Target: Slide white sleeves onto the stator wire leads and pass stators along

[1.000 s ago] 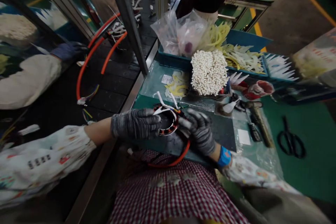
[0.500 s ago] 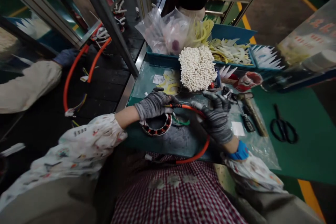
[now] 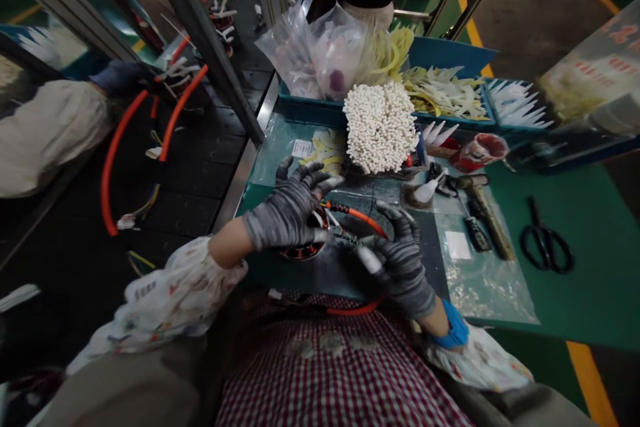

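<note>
My left hand (image 3: 287, 210), in a grey striped glove, is open with fingers spread over a ring-shaped motor stator (image 3: 303, 252), partly hiding its dark windings. From the stator area an orange cable (image 3: 367, 219) with thin coloured wires curves right, passes behind my right hand and comes back along the bench's front edge. Gloved too, my right hand (image 3: 404, 263) hovers beside the cable's bend, thumb and fingers apart. Whether it touches the cable I cannot tell. A white pointed piece (image 3: 425, 192) lies just beyond its fingertips.
Behind the hands stands a bundle of thin white sticks (image 3: 380, 127). Blue bins hold yellowish strips (image 3: 445, 95) and white pointed pieces (image 3: 517, 103). To the right lie a hammer (image 3: 487, 217), a screwdriver (image 3: 476, 233) and black scissors (image 3: 545, 240). A co-worker's gloved hand (image 3: 123, 77) touches cables at left.
My left hand has let go of the orange cable and spread its fingers over the stator. My right hand has lowered slightly toward me. The co-worker's hand has moved up among the cables.
</note>
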Demonstrator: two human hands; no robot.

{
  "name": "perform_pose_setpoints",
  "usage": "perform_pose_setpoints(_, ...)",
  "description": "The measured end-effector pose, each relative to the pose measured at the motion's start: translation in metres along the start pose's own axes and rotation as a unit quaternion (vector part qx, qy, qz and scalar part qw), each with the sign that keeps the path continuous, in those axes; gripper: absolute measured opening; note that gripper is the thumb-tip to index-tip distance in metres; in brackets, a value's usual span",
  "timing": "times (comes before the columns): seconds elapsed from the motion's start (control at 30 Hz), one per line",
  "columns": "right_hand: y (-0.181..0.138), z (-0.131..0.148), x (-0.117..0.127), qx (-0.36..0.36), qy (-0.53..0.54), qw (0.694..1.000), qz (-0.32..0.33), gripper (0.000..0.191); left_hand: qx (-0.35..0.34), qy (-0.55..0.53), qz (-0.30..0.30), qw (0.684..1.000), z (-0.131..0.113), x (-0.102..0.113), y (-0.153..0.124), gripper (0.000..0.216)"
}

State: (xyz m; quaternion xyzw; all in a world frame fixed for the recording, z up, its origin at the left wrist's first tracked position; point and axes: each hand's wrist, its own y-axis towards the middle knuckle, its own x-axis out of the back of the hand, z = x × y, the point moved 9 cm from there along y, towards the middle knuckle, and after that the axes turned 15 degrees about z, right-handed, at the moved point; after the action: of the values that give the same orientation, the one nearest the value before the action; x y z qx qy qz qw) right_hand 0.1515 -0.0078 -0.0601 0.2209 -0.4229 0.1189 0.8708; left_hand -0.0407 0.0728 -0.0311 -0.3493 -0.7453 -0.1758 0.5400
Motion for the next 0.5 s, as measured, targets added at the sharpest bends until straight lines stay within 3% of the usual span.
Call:
perform_pose_setpoints(0.07,-0.001,0.003,-0.004,-0.022,0.107,0.994,0.022,0.015,-0.013,0.04,-0.05,0.998,-0.024,-0.001,-0.017,0.094)
perform_pose_setpoints(0.17,-0.002,0.015,-0.007,-0.018,0.201,0.979,0.034,0.016,-0.022,0.089,-0.129,0.987,-0.048,-0.01,-0.038,0.034)
perform_pose_setpoints(0.23,0.0,0.02,0.007,0.0,0.18,0.984,0.008,0.017,-0.035,0.093,-0.152,0.983,-0.052,-0.017,-0.043,0.033)
perform_pose_setpoints(0.3,0.001,0.021,0.037,0.013,0.112,0.992,-0.063,0.013,-0.05,0.081,-0.135,0.986,-0.047,-0.019,-0.037,0.032)
perform_pose_setpoints(0.37,0.006,0.027,0.06,0.061,0.053,0.993,-0.086,0.032,-0.064,0.066,-0.084,0.992,-0.04,-0.017,-0.024,0.03)
perform_pose_setpoints(0.43,0.018,0.039,0.058,0.129,0.051,0.99,-0.004,0.044,-0.091,0.041,-0.016,0.995,-0.034,-0.011,-0.009,0.028)
perform_pose_setpoints(0.5,0.027,0.044,0.039,0.142,0.109,0.977,0.112,0.036,-0.12,0.007,0.038,0.992,-0.032,-0.005,0.003,0.026)
